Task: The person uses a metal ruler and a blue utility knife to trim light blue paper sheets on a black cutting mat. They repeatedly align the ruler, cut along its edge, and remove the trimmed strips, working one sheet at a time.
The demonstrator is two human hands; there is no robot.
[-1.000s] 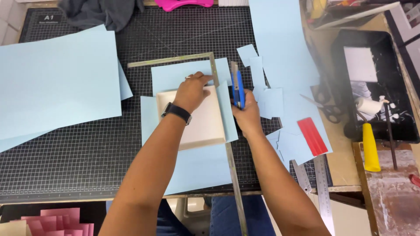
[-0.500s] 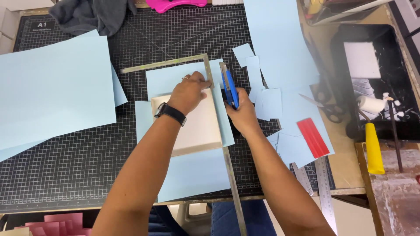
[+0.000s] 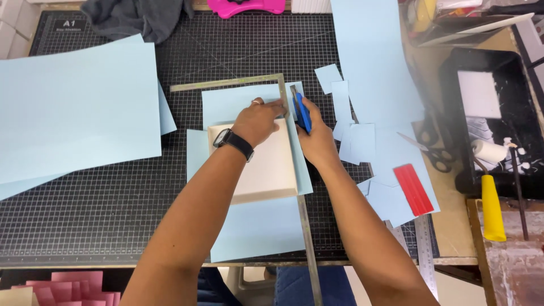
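My left hand (image 3: 259, 120), with a black watch on the wrist, presses flat on a metal L-shaped square ruler (image 3: 286, 113) lying over a light blue paper sheet (image 3: 243, 107). A cream-white shallow box (image 3: 266, 170) rests on that paper under my forearm. My right hand (image 3: 317, 136) grips a blue utility knife (image 3: 302, 110), its blade end against the ruler's right edge near the top of the paper. All this lies on a black gridded cutting mat (image 3: 102, 204).
A large light blue sheet (image 3: 73, 107) covers the mat's left. Blue offcuts (image 3: 351, 136) and a long blue sheet (image 3: 371, 56) lie right. A red strip (image 3: 415, 190), scissors (image 3: 430, 150), a yellow-handled tool (image 3: 492, 207), a black tray (image 3: 510, 175), grey cloth (image 3: 136, 17).
The view has shifted slightly between frames. My hands stay on the ruler and knife, and the knife sits a little higher along the ruler's edge than before.
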